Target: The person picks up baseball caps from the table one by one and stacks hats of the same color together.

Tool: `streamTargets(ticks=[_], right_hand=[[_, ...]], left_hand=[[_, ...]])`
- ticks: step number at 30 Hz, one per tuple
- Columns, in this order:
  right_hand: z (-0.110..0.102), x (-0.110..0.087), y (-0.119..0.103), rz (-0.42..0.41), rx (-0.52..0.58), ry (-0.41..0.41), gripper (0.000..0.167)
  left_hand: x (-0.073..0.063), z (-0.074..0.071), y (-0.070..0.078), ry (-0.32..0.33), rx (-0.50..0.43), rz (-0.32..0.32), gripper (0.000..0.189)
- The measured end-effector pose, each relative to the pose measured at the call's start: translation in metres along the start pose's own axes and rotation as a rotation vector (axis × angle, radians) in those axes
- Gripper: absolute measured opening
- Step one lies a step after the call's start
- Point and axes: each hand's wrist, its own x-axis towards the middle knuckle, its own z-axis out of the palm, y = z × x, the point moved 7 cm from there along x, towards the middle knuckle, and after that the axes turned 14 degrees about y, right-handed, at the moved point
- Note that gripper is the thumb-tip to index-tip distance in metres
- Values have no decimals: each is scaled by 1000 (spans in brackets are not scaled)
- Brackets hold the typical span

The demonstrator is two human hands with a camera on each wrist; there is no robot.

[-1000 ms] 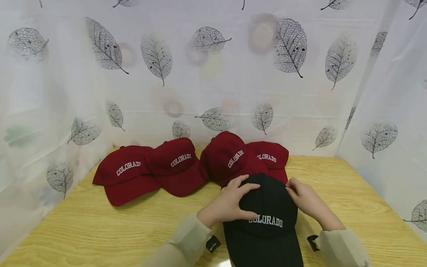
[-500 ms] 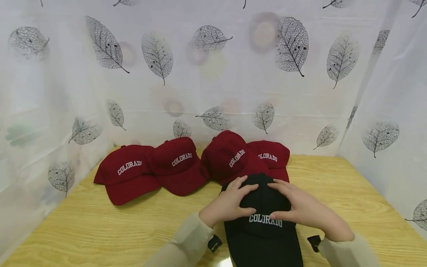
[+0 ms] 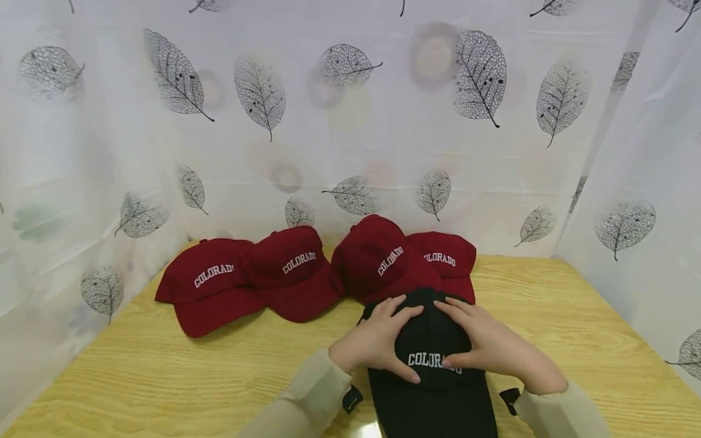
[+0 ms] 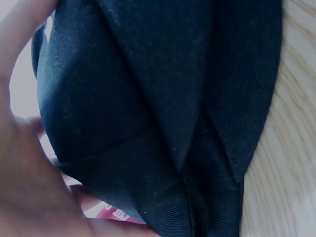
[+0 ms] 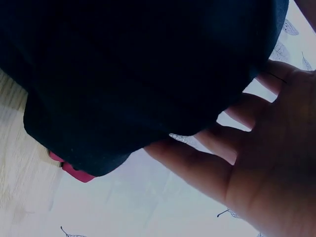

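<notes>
A black cap [image 3: 432,401] with white COLORADO lettering lies in front of me, brim toward me. My left hand [image 3: 378,340] rests on the left side of its crown, fingers spread and thumb near the start of the lettering. On the right side, my right hand [image 3: 484,340] touches the crown with spread fingers, its thumb over the last letters. In the left wrist view, folds show along the side of the black cap [image 4: 148,98]. The right wrist view has my fingers [image 5: 192,165] lying along the crown's edge. Parts of the crown are hidden under both hands.
Several dark red COLORADO caps [image 3: 296,274] stand in a row behind, along the back of the wooden table [image 3: 164,377]. The rightmost red cap [image 3: 449,255] is partly covered by its neighbour. A leaf-patterned curtain [image 3: 350,134] encloses the table's back and sides.
My right hand let go of the cap's right edge and moved onto the crown, fingers spread. My left thumb has slid down, off the lettering, toward the brim. The red caps stay put.
</notes>
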Motion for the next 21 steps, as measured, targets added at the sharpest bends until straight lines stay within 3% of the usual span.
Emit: streamTargets(ticks=[21], right_hand=[[-2, 3, 4, 68, -27, -13, 75]], left_hand=[[0, 3, -2, -16, 51, -20, 95]])
